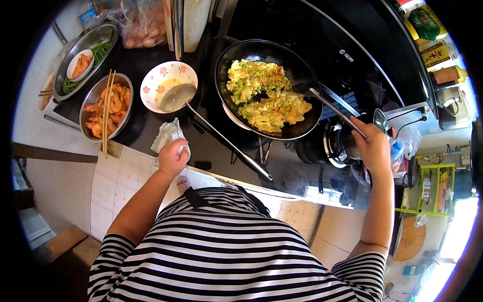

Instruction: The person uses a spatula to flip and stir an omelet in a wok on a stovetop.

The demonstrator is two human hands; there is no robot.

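My left hand (pixel 174 156) is closed around a crumpled white cloth or paper towel (pixel 169 136) at the counter's front edge. My right hand (pixel 371 141) grips the metal handle of a cooking utensil (pixel 337 112) that reaches over the rim of a black wok (pixel 302 71). The utensil's working end cannot be made out clearly. Inside the wok lies browned egg with green beans or peas (pixel 260 94), split into two joined portions. A white bowl with a peach pattern (pixel 151 81) holds a little yellow liquid; a metal ladle (pixel 226 141) rests in it, handle towards me.
Left of the bowl stands a metal basin of cooked shrimp (pixel 122 126) with chopsticks (pixel 107 109) across it. Behind is an oval metal tray (pixel 109 28) with green vegetables and a small shrimp bowl. A pot (pixel 351 141) occupies the right burner. The black range hood (pixel 339 37) overhangs the back.
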